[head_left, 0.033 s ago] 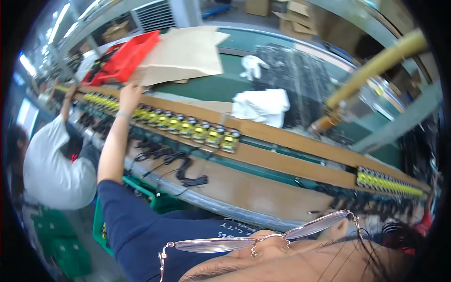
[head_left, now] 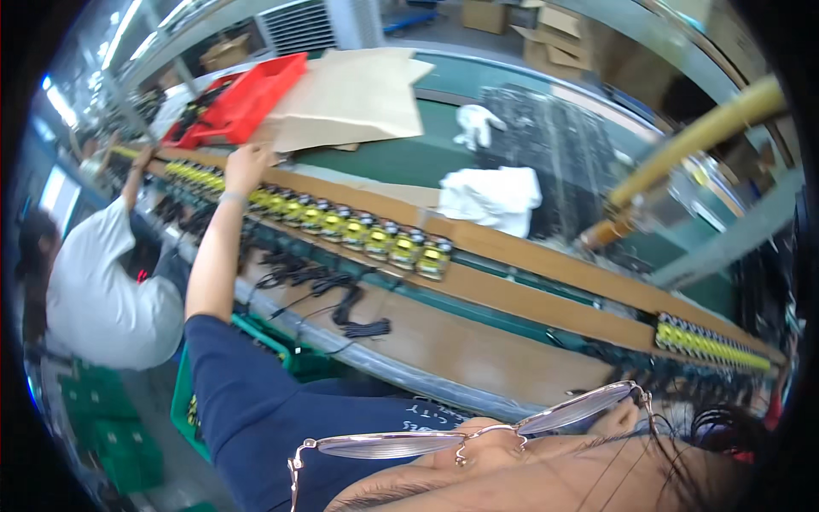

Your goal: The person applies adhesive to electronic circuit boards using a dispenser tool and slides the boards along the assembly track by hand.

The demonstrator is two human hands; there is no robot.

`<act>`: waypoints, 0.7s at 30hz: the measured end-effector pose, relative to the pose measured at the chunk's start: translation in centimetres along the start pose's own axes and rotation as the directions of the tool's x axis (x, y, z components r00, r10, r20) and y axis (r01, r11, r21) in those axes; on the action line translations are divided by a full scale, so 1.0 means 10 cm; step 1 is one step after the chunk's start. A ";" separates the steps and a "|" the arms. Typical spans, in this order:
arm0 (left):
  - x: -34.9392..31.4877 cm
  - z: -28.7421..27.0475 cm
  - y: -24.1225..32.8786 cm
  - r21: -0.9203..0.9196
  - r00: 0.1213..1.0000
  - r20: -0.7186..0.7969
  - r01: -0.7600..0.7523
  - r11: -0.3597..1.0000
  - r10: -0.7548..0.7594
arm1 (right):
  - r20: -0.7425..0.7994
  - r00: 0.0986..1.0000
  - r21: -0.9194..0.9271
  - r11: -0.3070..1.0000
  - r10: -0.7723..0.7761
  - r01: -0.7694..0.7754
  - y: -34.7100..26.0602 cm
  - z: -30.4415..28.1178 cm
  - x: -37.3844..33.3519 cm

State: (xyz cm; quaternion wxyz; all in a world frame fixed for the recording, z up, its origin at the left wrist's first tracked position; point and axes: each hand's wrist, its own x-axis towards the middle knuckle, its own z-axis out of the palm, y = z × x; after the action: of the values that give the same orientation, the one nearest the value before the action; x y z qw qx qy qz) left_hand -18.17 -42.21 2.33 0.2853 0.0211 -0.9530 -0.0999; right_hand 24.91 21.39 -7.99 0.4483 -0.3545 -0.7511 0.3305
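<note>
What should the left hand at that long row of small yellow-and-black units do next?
Probably lift straight up before moving sideways: the bare left hand reaches across the long row of small yellow-and-black units on the flat brown cardboard strip. Units sit close together on both sides of it, so a sideways sweep might knock some. Whether it grips anything is unclear.

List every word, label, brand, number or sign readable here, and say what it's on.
Navy shirt: white lettering, partly legible and upside down; I won't copy it out.
Row of yellow-and-black parts: any markings are too small and blurred to read.
Red tray and white cloth: no text can be made out.
</note>
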 end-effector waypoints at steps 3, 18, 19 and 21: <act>0.25 -0.05 -0.45 0.267 0.977 0.181 0.061 0.962 -0.112 | -0.094 0.993 -0.146 0.988 -0.073 0.059 0.18 0.08 0.02; 0.00 0.12 -0.58 0.221 0.839 0.306 0.397 0.891 -0.449 | -0.135 0.984 -0.198 0.977 -0.112 0.084 -0.67 -0.06 -0.20; -0.01 0.09 -0.55 0.246 0.891 0.250 0.320 0.915 -0.379 | -0.121 0.992 -0.182 0.983 -0.028 0.005 -0.77 -0.07 -0.30; 0.04 0.04 -0.57 0.211 0.875 0.326 0.301 0.930 -0.357 | -0.158 0.987 -0.133 0.991 -0.022 0.001 -1.09 0.13 -0.54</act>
State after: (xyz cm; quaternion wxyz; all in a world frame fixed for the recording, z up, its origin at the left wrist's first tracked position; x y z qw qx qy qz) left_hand -18.78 -47.78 1.08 0.0826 0.1864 -0.9761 -0.0756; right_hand 23.03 10.91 -2.00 0.4842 -0.4045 -0.7352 0.2478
